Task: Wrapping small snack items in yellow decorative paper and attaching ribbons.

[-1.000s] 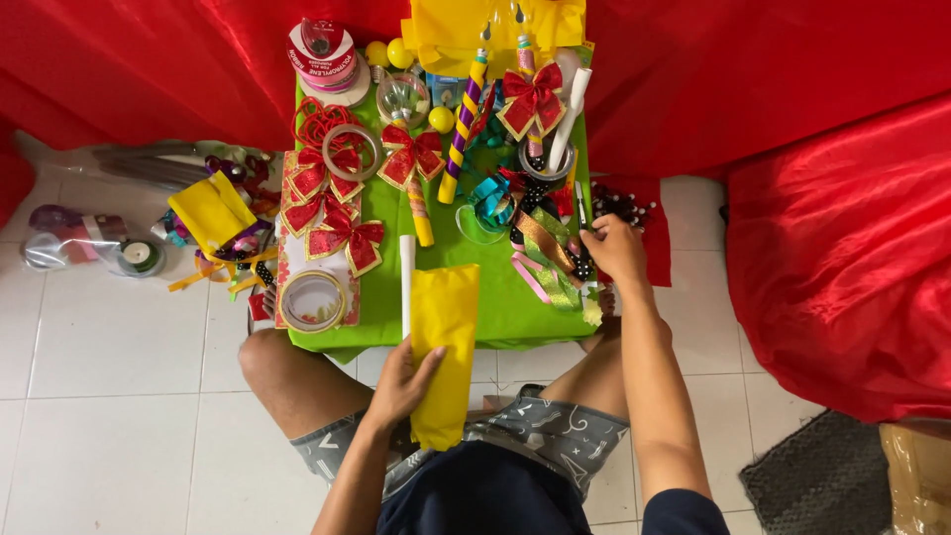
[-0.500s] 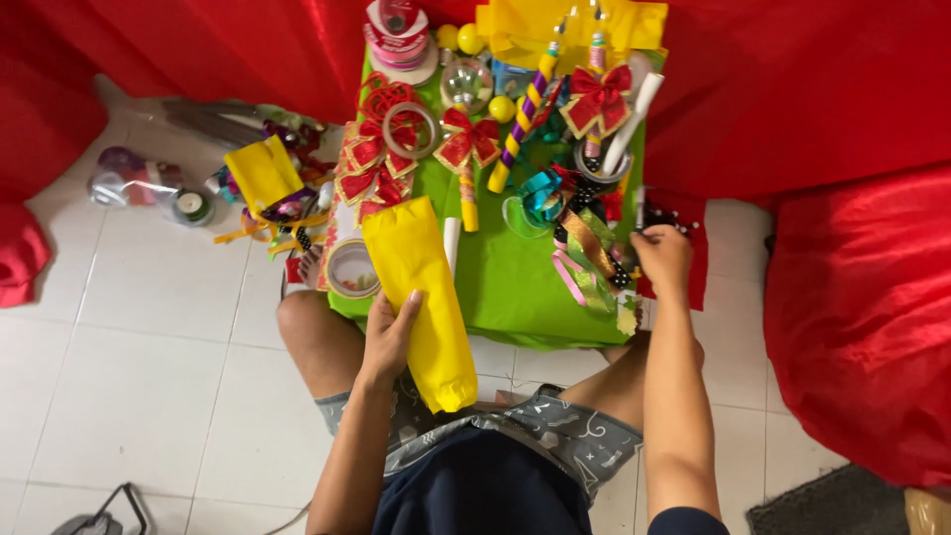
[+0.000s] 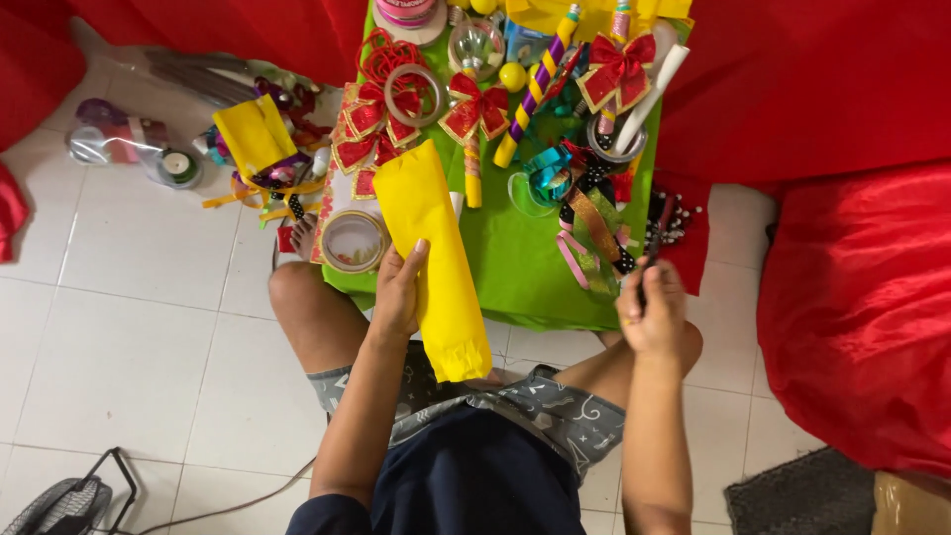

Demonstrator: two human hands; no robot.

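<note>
My left hand point(image 3: 400, 290) grips a long folded piece of yellow crepe paper point(image 3: 434, 250), held slanted over the near left part of a small green-covered table point(image 3: 515, 266). My right hand point(image 3: 652, 309) is closed around a thin dark pen-like tool point(image 3: 646, 267) at the table's near right corner, just in front of a heap of patterned ribbons point(image 3: 591, 233). A white paper tube point(image 3: 455, 205) lies mostly hidden behind the yellow paper.
Red glitter bows point(image 3: 474, 107), tape rolls point(image 3: 354, 241), striped sticks point(image 3: 536, 86) and yellow balls crowd the table. More craft scraps and a yellow sheet point(image 3: 254, 135) lie on the tiled floor at left. Red cloth point(image 3: 862, 287) drapes the right and back. A fan point(image 3: 54, 505) sits bottom left.
The view has shifted left and down. My right hand has drawn back from the ribbons to the table's near corner with the dark tool. The yellow paper has risen and tilted further over the table.
</note>
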